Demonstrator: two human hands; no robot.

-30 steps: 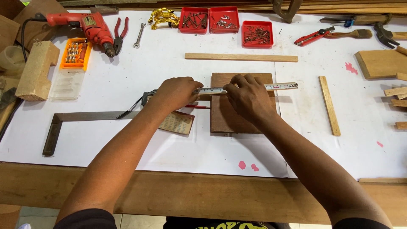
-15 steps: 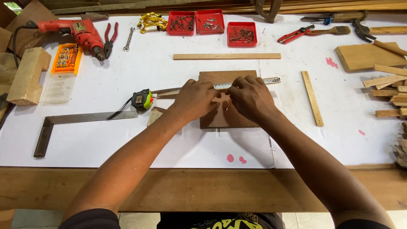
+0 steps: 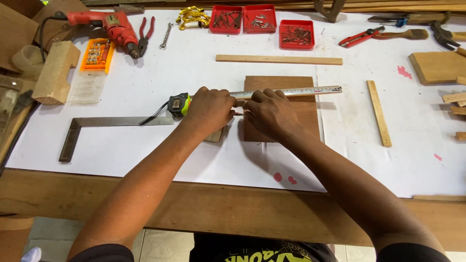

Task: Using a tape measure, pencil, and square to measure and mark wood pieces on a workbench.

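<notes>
Head view: two hands stretch a tape across a wooden board

Head view looks down past both forearms, which cross the bare wooden front edge of the tabletop [image 3: 87, 191] onto the white sheet covering it. The left hand [image 3: 209, 110] lies curled, knuckles up, beside the yellow-and-black tape measure case [image 3: 178, 104], apparently pinning the tape's near end so it cannot retract; whether its fingers pinch anything underneath is hidden. The right hand [image 3: 272, 114] rests on the square wooden board [image 3: 301, 104], fingers pressed together at the board's left edge, with a thin pencil-like tip just showing between the hands. The steel tape blade [image 3: 296, 90] runs flat across the board's upper part and ends just past its right edge, likely laid there to read the width.

A steel try square [image 3: 116, 122] lies to the left, its blade reaching under the left hand. To the right, a thin wood strip [image 3: 378, 113] lies apart, leaving open white sheet around the board. Farther back sit a long wood strip [image 3: 279, 59], a red drill [image 3: 104, 24], pliers [image 3: 145, 36] and three red trays of screws [image 3: 296, 34].
</notes>
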